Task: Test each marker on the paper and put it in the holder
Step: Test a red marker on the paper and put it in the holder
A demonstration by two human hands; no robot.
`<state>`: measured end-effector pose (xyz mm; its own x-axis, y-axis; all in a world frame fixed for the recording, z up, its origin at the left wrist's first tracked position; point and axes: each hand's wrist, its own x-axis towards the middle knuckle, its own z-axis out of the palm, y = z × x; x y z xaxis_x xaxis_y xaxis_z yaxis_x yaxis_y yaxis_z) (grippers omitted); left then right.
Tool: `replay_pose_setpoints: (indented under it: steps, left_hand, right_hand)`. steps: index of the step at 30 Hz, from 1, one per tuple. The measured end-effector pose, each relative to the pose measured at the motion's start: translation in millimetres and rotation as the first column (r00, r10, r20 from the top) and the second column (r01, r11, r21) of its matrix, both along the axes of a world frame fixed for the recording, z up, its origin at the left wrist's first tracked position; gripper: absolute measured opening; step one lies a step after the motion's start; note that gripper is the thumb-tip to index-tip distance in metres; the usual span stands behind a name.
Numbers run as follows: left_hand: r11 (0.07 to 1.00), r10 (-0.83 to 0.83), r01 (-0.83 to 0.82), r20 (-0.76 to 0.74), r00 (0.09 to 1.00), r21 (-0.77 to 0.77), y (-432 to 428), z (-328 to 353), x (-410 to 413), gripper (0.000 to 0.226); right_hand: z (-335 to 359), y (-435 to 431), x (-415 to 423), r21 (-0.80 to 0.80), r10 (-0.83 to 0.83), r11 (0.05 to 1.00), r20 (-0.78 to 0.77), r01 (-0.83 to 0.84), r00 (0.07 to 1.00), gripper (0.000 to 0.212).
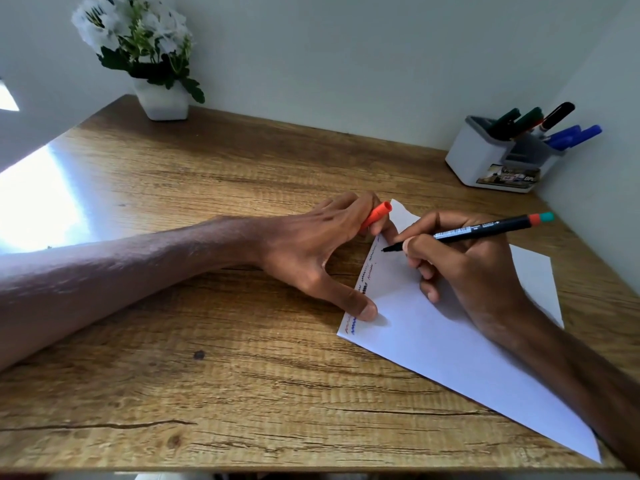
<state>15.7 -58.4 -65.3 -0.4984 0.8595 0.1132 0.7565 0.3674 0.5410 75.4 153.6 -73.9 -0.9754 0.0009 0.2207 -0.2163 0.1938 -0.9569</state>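
Grips marker (pixel 478 232) in right hand (pixel 460 268), writing grip: fingers (pixel 415 247) curled narrow round the black barrel close to the tip, thumb and forefinger pinching. Points tip toward 9 o'clock, right at the paper (pixel 450 341) by its upper left edge; cannot tell whether touching. Leaves rear end, orange band plus teal end piece, sticking out past the knuckles toward 2 o'clock.

Pins paper with left hand (pixel 311 251): thumb pressed flat on the left edge, at 7 o'clock from the tip; another fingertip on the same edge near the top corner. Holds orange cap (pixel 377 216) between the curled left fingers, open end toward 2 o'clock, just beside the paper's top corner, at 11 o'clock from the tip.

Row of short squiggles (pixel 367 271) along the paper's left edge between those two pinning fingertips; red and blue ones near the lower corner, beside the thumb.

Paper skewed on wooden counter (pixel 207 375), right of centre, partly under right forearm.

White holder (pixel 485 157) at 2 o'clock on counter, in the wall corner, well apart from both hands. Stored markers (pixel 571 135) inside, leaning toward 2 o'clock: two green, one black, two blue.

White flower pot (pixel 162 102) at 11 o'clock by the back wall.
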Motion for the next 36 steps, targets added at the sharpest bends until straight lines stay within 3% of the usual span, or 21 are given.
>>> replay_pose_setpoints:
  steps: [11, 16, 18, 30, 36]
  left_hand:
    - [0.999, 0.022, -0.024, 0.050, 0.998, 0.037, -0.7, -1.9, -2.8, 0.053]
    - [0.962, 0.132, -0.170, 0.176, 0.975, 0.215, -0.4, -4.9, -5.7, 0.047]
    - [0.933, 0.163, -0.213, 0.187, 0.969, 0.291, -1.6, -7.4, -7.3, 0.042]
    - [0.904, 0.195, -0.219, 0.101, 0.976, 0.367, -0.6, -13.2, -11.1, 0.035]
    - [0.882, 0.296, -0.248, -0.061, 0.953, 0.402, 1.0, -12.6, -14.0, 0.025]
  right_hand:
    - [6.7, 7.6, -2.6, -0.019, -0.045, 0.999, -0.146, 0.042, 0.988, 0.013]
    - [9.9, 11.6, -2.6, -0.059, -0.018, 0.998, -0.176, 0.008, 0.984, 0.005]
    - [10.9, 14.0, -3.0, -0.094, -0.010, 0.996, -0.177, -0.007, 0.984, 0.013]
    - [12.0, 17.7, -3.4, -0.104, -0.035, 0.994, -0.198, 0.015, 0.980, 0.018]
    - [13.7, 15.3, -1.2, -0.080, -0.055, 0.996, -0.243, 0.036, 0.969, 0.005]
